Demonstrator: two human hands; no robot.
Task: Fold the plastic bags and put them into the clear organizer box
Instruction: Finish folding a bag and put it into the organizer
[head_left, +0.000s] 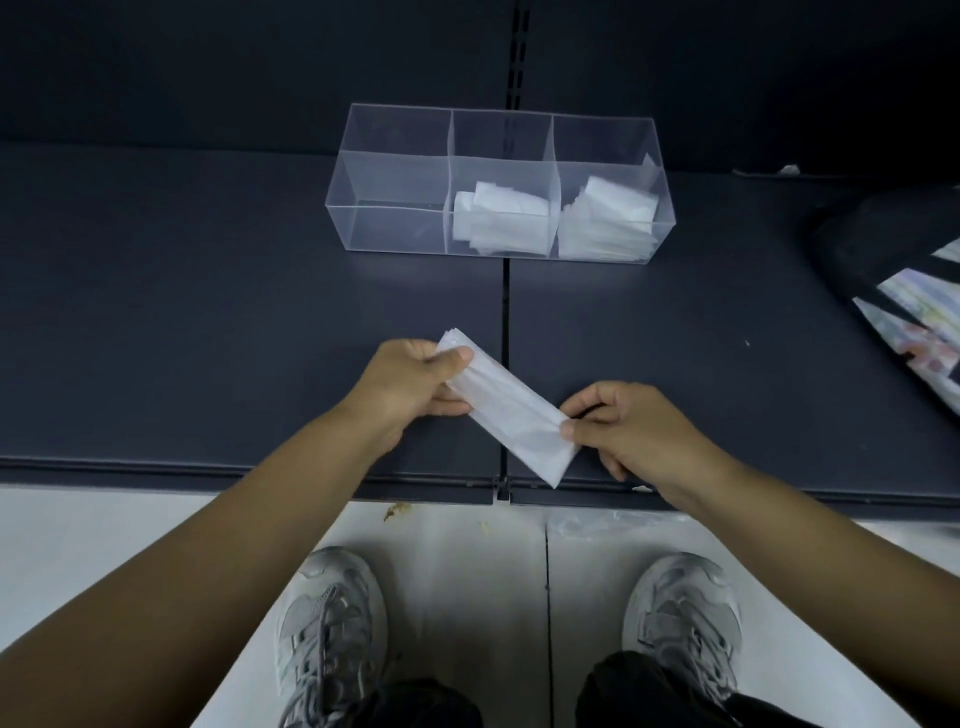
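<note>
Over the front of the dark grey shelf, held slantwise: long narrow folded strip of white translucent plastic bag, far end pinched by the left hand, thumb on top, near end pinched by the right hand between thumb and forefinger. Farther back on the shelf, clear rectangular three-compartment organizer box, folded white bags stacked in its middle and right compartments.

The box stands far and centre on the shelf, with a pile of bags in its middle compartment and a second pile in its right one. Near the shelf's front edge a folded strip slants between the hands: the left hand at its far-left end, the right hand at its near-right end. A tote lies at the shelf's right edge.
</note>
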